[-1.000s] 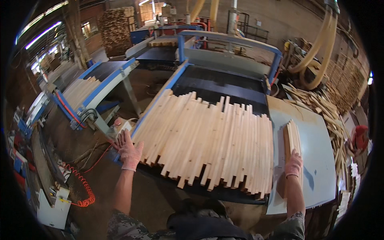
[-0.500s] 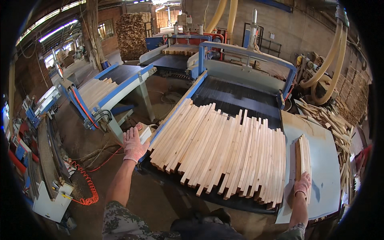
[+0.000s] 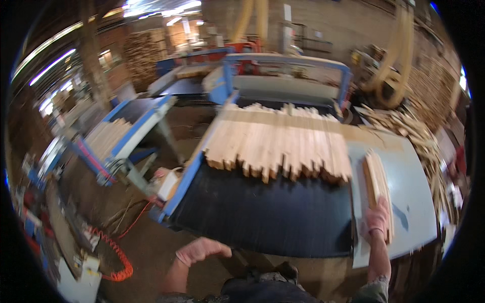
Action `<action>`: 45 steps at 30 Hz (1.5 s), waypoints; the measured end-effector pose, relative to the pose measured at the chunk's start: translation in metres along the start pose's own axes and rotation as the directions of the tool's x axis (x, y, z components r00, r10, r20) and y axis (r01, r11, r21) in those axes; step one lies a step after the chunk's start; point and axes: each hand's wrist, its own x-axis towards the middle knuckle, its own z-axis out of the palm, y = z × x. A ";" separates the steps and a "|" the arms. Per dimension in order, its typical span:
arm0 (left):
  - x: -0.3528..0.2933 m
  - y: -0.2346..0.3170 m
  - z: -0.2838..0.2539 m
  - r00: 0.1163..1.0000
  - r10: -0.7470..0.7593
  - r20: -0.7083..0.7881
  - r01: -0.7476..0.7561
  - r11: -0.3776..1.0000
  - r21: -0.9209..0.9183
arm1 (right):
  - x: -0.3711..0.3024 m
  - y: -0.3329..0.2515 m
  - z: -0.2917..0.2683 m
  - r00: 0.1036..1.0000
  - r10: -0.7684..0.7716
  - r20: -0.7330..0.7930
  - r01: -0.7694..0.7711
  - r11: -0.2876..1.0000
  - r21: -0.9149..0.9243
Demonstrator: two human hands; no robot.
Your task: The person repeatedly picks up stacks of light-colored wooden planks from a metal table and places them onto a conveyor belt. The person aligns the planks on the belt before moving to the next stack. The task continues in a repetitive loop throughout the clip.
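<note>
My right hand (image 3: 378, 216), in a pinkish work glove, is closed over the near part of a small bundle of wooden strips (image 3: 375, 174) on the pale side board. My left hand (image 3: 203, 249), gloved too and slightly blurred, is held just off the near edge of the black conveyor belt (image 3: 268, 214). Its fingers stretch to the right and nothing shows in them. Farther up the belt, a wide row of wooden strips (image 3: 278, 139) lies side by side with uneven near ends.
Left of the belt is a control box (image 3: 168, 184) by the blue rail. The pale board (image 3: 411, 189) flanks the belt's right side. A second conveyor (image 3: 126, 126) with strips stands left. Scrap wood (image 3: 422, 134) is heaped right; an orange coiled hose (image 3: 121, 272) hangs lower left.
The row of strips has travelled away from me along the belt, baring its near part. My left hand has left the control box and come down and right. My right hand stays at the bundle.
</note>
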 end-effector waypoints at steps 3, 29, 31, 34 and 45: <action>0.009 -0.110 0.029 0.850 -0.520 -0.086 0.502 0.848 -0.169 | -0.063 -0.067 -0.087 0.982 -0.014 0.186 -0.048 0.944 0.326; 0.268 -0.418 0.224 0.298 -0.947 -0.120 0.915 0.248 0.317 | -0.728 0.258 0.036 -0.030 0.531 0.847 -0.999 0.014 -0.045; 0.266 -0.435 0.283 0.361 -0.883 -0.300 0.854 0.184 0.487 | -0.722 0.294 0.032 0.011 0.527 0.850 -0.997 0.068 -0.030; 0.276 -0.491 0.322 0.714 -0.640 -0.285 0.448 0.106 0.888 | -0.702 0.339 0.013 -0.011 0.626 0.780 -0.999 0.020 -0.029; 0.388 -0.488 0.525 0.545 -0.808 -0.226 0.628 0.215 0.748 | -0.669 0.425 0.012 -0.073 0.812 0.579 -0.931 -0.264 0.252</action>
